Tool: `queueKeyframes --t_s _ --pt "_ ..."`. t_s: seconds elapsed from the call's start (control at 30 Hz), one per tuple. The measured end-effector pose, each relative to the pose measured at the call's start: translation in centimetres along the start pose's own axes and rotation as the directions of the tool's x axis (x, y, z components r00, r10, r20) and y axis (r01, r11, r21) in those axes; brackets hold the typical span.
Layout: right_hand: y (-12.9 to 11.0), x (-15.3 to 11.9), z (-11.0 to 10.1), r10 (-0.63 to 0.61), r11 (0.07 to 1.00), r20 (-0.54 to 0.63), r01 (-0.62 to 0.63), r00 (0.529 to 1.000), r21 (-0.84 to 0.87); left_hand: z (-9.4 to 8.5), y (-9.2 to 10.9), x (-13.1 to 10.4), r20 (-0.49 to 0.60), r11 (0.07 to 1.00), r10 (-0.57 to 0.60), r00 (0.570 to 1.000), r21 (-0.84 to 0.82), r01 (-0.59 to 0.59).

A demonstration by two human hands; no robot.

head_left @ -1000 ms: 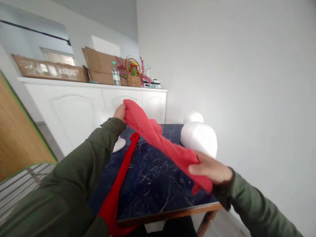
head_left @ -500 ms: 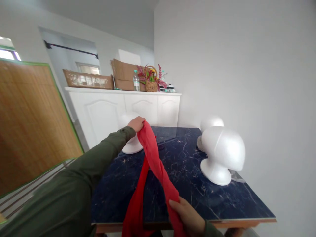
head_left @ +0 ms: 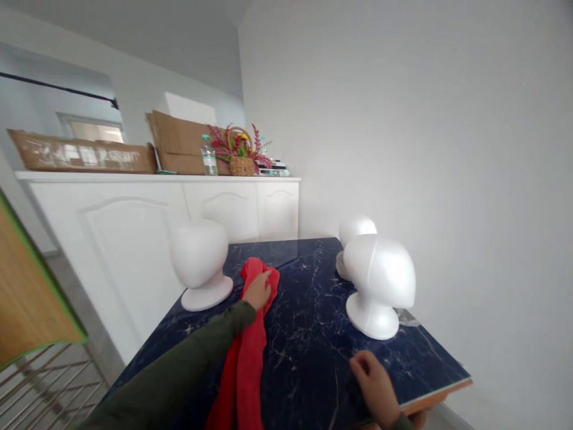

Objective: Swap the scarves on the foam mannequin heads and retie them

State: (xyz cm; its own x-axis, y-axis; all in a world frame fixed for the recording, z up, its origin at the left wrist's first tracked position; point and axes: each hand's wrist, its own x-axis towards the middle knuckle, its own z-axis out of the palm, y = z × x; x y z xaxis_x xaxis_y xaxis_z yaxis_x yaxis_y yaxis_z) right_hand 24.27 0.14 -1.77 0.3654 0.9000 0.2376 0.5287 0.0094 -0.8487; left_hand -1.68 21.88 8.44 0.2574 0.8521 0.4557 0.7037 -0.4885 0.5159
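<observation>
Red scarf (head_left: 244,364) lying long on marble table (head_left: 313,334); my left hand (head_left: 258,290) pinching its far end, right hand (head_left: 375,385) resting loosely curled, holding nothing. Foam heads (head_left: 380,283) standing bare.

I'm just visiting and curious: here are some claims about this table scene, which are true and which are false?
1. The left hand rests on the red cloth. True.
2. The right hand grips the red cloth. False: it lies on the dark marble table, apart from the cloth.
3. Three white foam heads stand on the table. True: one at left, two at right.
4. The red cloth is draped over a foam head. False: it lies flat on the table.
5. A flower basket sits on the white cabinet. True.
</observation>
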Motion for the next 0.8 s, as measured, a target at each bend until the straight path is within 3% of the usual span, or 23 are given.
queueKeyframes --t_s 0.07,0.1,0.17,0.23,0.33,0.43,0.53,0.6,0.67,0.8 --pt "3.5 1.7 -4.2 0.086 0.993 -0.361 -0.108 0.928 -0.041 2.1 1.4 -2.9 0.140 0.994 0.085 0.987 -0.083 -0.074" --pt "4.7 2.9 -6.0 0.096 0.990 -0.469 -0.131 0.878 -0.044 3.1 2.4 -4.0 0.200 0.987 0.126 0.972 -0.126 -0.102" --pt "5.7 5.7 -8.7 0.080 0.990 -0.544 -0.132 0.836 -0.058 5.0 4.9 -5.3 0.290 0.968 0.197 0.936 -0.209 -0.139" --pt "5.4 8.8 -10.0 0.069 0.994 -0.509 -0.101 0.858 -0.035 7.0 7.9 -5.2 0.342 0.947 0.247 0.907 -0.285 -0.150" --pt "4.4 12.4 -9.9 0.056 0.998 -0.415 -0.054 0.908 0.015 10.5 12.3 -3.8 0.362 0.915 0.279 0.889 -0.382 -0.131" --pt "4.2 14.0 -8.8 0.035 0.999 -0.360 -0.027 0.932 0.029 13.9 15.7 -2.6 0.327 0.880 0.267 0.906 -0.466 -0.091" --pt "4.4 13.7 -8.0 -0.010 0.999 -0.305 0.020 0.952 0.029 16.1 17.7 -2.4 0.232 0.829 0.229 0.945 -0.555 -0.065" --pt "4.1 12.9 -7.4 -0.061 0.997 -0.287 0.072 0.956 0.028 16.5 18.1 -2.6 0.168 0.809 0.188 0.968 -0.586 -0.055" --pt "3.1 11.5 -6.7 -0.130 0.989 -0.268 0.145 0.955 0.036 15.7 17.9 -2.8 0.116 0.806 0.145 0.983 -0.590 -0.050" --pt "-1.1 7.5 -4.3 -0.288 0.931 -0.050 0.292 0.956 0.218 10.9 16.1 -3.4 0.057 0.898 0.100 0.993 -0.436 -0.065"
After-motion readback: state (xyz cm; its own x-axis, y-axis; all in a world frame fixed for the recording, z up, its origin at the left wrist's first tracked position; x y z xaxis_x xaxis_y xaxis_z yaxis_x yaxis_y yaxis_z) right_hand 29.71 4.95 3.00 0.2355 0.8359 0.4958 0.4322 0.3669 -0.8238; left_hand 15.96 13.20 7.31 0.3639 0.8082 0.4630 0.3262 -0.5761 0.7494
